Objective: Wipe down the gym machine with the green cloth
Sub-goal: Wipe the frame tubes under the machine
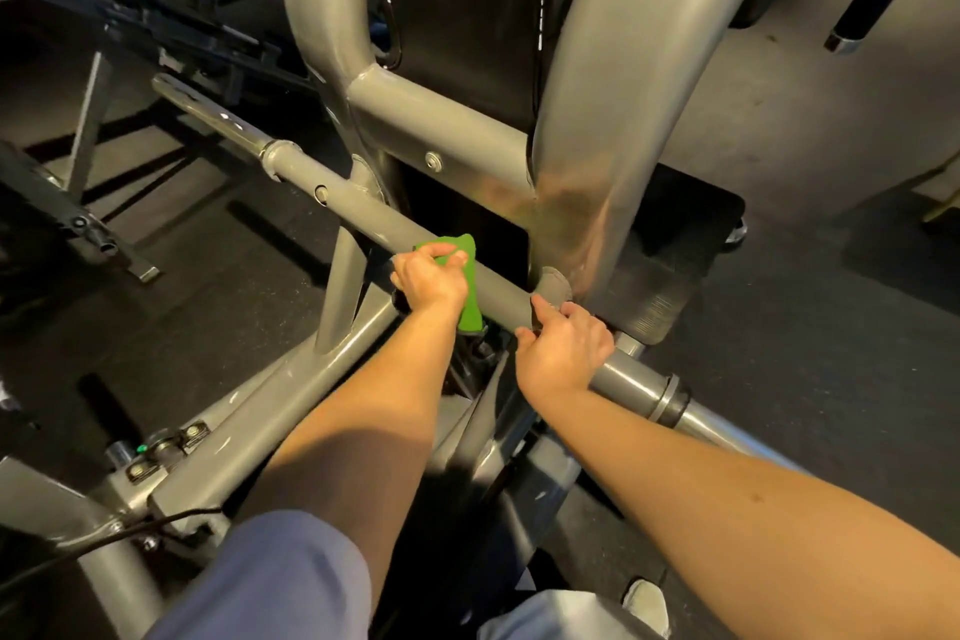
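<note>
**Wiping the crossbar (358,205) of the gym machine (613,68)**

Reaching forward and down with the left hand (428,278), keeping the bare forearm extended. Curling its fingers (451,256) round the green cloth (470,309) and pressing it onto the grey crossbar. Draping the cloth over the tube, leaving one end above the knuckles and the other hanging below the bar beside the wrist. Bracing with the right hand (563,348) on the same crossbar, just beside the cloth and near the joint with the wide curved upright (597,146). Wrapping the right fingers (543,311) over the tube and gripping it, laying the index finger along the top. Keeping grey trouser legs (270,582) at the bottom edge of view, above the dark floor (805,317).
</note>
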